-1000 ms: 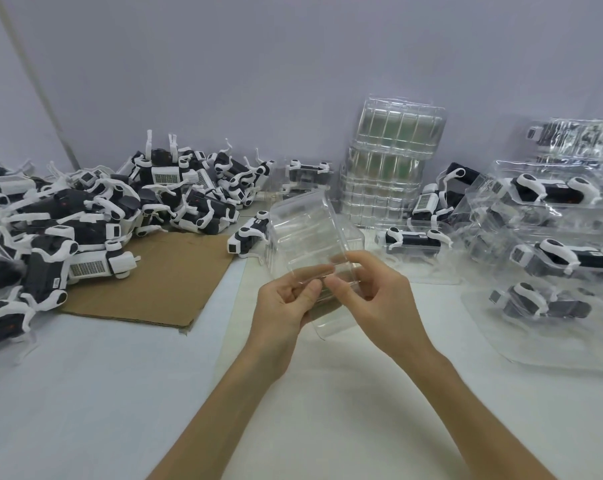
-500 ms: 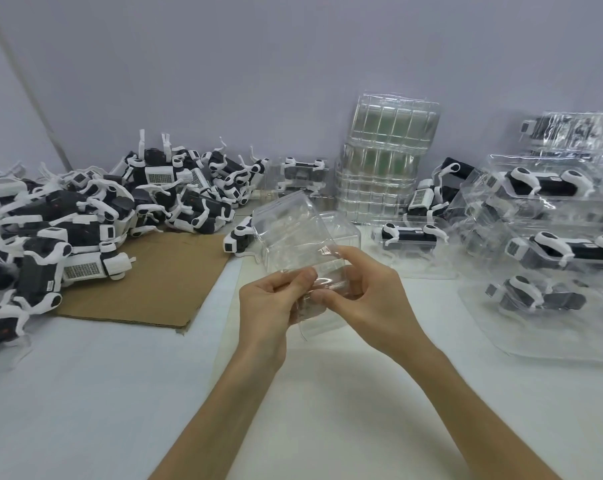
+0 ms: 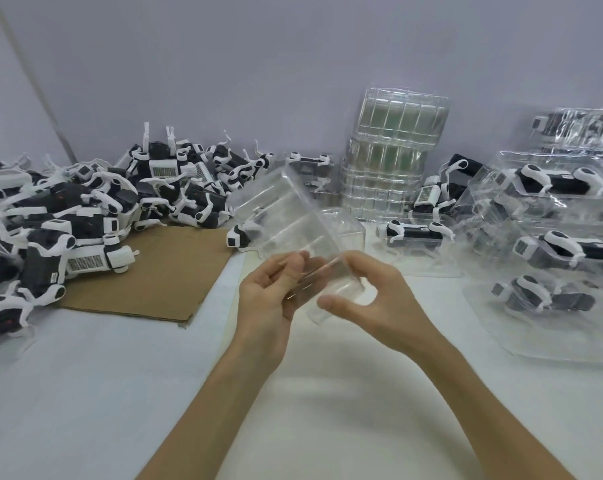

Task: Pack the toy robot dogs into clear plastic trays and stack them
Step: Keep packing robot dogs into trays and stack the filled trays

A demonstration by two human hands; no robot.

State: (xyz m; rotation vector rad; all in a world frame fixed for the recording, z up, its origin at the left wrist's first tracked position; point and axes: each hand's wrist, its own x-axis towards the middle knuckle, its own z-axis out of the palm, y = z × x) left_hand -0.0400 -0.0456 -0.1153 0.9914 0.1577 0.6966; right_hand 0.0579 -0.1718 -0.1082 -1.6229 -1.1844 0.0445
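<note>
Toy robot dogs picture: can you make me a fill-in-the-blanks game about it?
1. The clear plastic tray held by the left hand and right hand is ____, with no dog inside.
2. The loose pile of toy robot dogs lies partly on a brown sheet of ____.
3. The packed trays are stacked on the person's ____ side.
Missing words: empty; cardboard; right.

A clear plastic tray [image 3: 286, 220], empty and ribbed, is tilted in the air above the table, gripped at its near end by the left hand [image 3: 267, 301] and right hand [image 3: 376, 299]. Black-and-white toy robot dogs [image 3: 85, 209] lie heaped at the left. A stack of empty trays [image 3: 393, 157] stands behind. Packed trays [image 3: 552, 216] with dogs inside are piled at the right.
</note>
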